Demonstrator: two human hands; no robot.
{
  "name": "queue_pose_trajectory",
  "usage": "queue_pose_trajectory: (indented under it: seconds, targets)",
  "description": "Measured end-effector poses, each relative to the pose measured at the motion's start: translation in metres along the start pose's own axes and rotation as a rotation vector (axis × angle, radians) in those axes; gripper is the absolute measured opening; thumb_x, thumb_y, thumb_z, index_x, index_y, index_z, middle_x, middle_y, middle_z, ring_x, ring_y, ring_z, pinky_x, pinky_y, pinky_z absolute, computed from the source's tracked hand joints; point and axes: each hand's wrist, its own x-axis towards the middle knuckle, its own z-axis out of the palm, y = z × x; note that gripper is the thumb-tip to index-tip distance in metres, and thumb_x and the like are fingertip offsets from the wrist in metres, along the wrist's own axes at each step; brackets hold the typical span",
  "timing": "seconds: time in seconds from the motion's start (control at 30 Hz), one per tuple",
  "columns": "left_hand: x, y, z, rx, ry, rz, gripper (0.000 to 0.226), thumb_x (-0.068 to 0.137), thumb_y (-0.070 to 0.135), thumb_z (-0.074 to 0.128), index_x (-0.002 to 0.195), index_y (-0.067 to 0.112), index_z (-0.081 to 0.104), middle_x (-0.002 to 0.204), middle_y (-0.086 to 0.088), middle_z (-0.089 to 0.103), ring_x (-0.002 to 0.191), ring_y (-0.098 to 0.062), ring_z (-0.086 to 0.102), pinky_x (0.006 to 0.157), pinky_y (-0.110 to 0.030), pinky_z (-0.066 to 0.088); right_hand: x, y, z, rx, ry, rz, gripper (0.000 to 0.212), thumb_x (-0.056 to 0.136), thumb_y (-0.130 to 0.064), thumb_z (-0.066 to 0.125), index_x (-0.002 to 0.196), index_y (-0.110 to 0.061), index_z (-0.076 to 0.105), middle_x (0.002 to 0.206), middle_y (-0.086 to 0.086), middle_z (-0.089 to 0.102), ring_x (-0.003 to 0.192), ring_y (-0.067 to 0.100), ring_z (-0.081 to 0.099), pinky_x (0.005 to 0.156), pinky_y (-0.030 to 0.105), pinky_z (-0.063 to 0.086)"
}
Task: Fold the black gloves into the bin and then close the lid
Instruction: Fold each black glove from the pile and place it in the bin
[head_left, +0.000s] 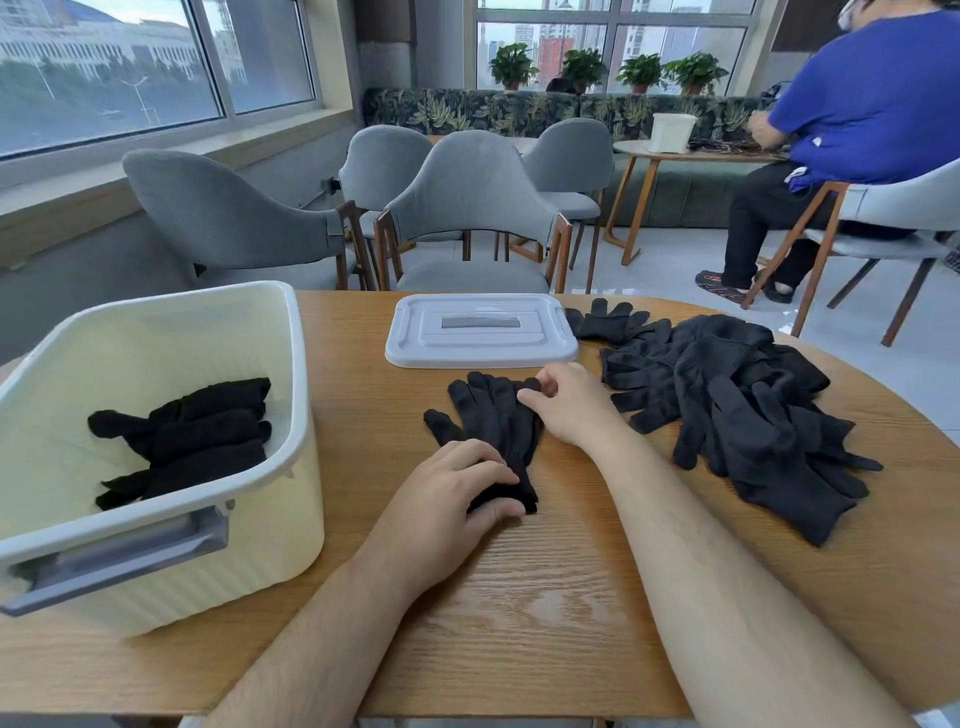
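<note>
Bin: count 1, cream, open, on the counter at 9 o'clock from the work spot. Folded gloves lie inside in about three dark layers; an exact count is not readable.

Left hand: fingers laid nearly flat over the cuff end of the black glove, pressing it to the counter, thumb along the near edge.

Black glove: lies at centre between the hands. Its long axis runs 6 to 12 o'clock, leaning slightly toward 11, with the cuff near and the fingertips far. I cannot tell whether it is one glove or a stacked pair.

Right hand: at the fingertip end, with thumb and forefinger pinching the glove's fingertips.

The hands are apart, one at each end of the glove.

Judgement: the fold runs along that axis, with the far end brought toward 6 o'clock over the pinned cuff. The bin is at 9 o'clock, so the left hand is nearer for the drop.

Lid: count 1, white with a grey handle, flat at 12 o'clock, just beyond the glove and off the bin.

Glove pile: count 1 heap at 3 o'clock, too tangled to count. It is unfolded, so much of the task remains.
</note>
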Motion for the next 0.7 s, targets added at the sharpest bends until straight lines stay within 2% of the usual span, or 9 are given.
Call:
queue_pose_trajectory:
  seconds: [0.07,0.13,0.23,0.3,0.4,0.47,0.57,0.7]
  targets:
    - [0.000,0.001,0.000,-0.022,-0.005,-0.014,0.037,0.092,0.053,0.058,0.113,0.027,0.072,0.113,0.022,0.057,0.112,0.002,0.049,0.095,-0.012,0.040,-0.001,-0.001,0.000,0.063,0.051,-0.006,0.016,0.097,-0.037,0.064,0.108,-0.025,0.061,0.117,0.000,0.055,0.101,0.019,0.058,0.093,0.037,0.051]
    - [0.000,0.001,-0.001,-0.024,-0.005,-0.020,0.034,0.093,0.051,0.059,0.113,0.027,0.072,0.113,0.022,0.057,0.112,0.003,0.048,0.094,-0.008,0.037,-0.002,-0.002,0.001,0.074,0.088,-0.006,0.019,0.097,-0.035,0.063,0.113,-0.027,0.059,0.123,0.000,0.051,0.107,0.018,0.057,0.091,0.035,0.051]
    - [0.000,0.001,-0.001,-0.027,-0.008,-0.019,0.032,0.094,0.049,0.060,0.113,0.027,0.072,0.113,0.022,0.057,0.110,0.003,0.048,0.094,-0.010,0.039,-0.003,-0.008,0.006,-0.034,0.076,-0.004,0.031,0.094,-0.058,0.057,0.107,-0.031,0.063,0.125,-0.001,0.048,0.120,0.021,0.048,0.097,0.041,0.046]
    - [0.000,-0.001,0.001,-0.030,-0.005,-0.012,0.031,0.094,0.048,0.059,0.112,0.026,0.072,0.112,0.021,0.057,0.110,0.001,0.049,0.094,-0.014,0.041,-0.003,-0.012,0.008,-0.078,0.054,0.011,0.037,0.091,-0.065,0.058,0.105,-0.033,0.067,0.127,-0.002,0.049,0.124,0.022,0.043,0.101,0.042,0.039]
    - [0.000,-0.002,0.003,-0.049,0.020,0.000,0.029,0.094,0.046,0.061,0.109,0.024,0.073,0.111,0.020,0.058,0.108,-0.001,0.051,0.094,-0.017,0.042,-0.003,-0.017,0.009,0.003,0.050,0.026,0.026,0.094,-0.054,0.063,0.102,-0.030,0.069,0.130,-0.001,0.050,0.127,0.024,0.041,0.107,0.041,0.034]
    - [0.000,-0.001,0.004,-0.057,0.041,0.007,0.025,0.095,0.042,0.063,0.107,0.023,0.073,0.109,0.019,0.058,0.106,-0.002,0.053,0.092,-0.019,0.044,-0.003,-0.017,0.010,0.063,0.055,0.021,0.020,0.095,-0.047,0.064,0.100,-0.029,0.069,0.129,-0.002,0.050,0.126,0.022,0.043,0.109,0.041,0.036]
    - [0.001,0.000,0.003,-0.070,0.081,0.025,0.016,0.096,0.036,0.064,0.100,0.022,0.072,0.103,0.016,0.059,0.101,-0.005,0.055,0.088,-0.022,0.047,-0.002,-0.015,0.008,0.171,0.079,0.010,0.015,0.094,-0.042,0.068,0.097,-0.027,0.066,0.123,-0.005,0.049,0.116,0.017,0.050,0.098,0.036,0.044]
    - [0.002,0.001,0.003,-0.069,0.118,0.032,0.013,0.096,0.032,0.064,0.094,0.021,0.071,0.098,0.016,0.058,0.095,-0.005,0.054,0.083,-0.024,0.046,-0.003,-0.011,0.003,0.263,0.107,0.021,0.017,0.095,-0.032,0.069,0.102,-0.017,0.066,0.119,-0.005,0.048,0.098,0.008,0.048,0.079,0.022,0.036]
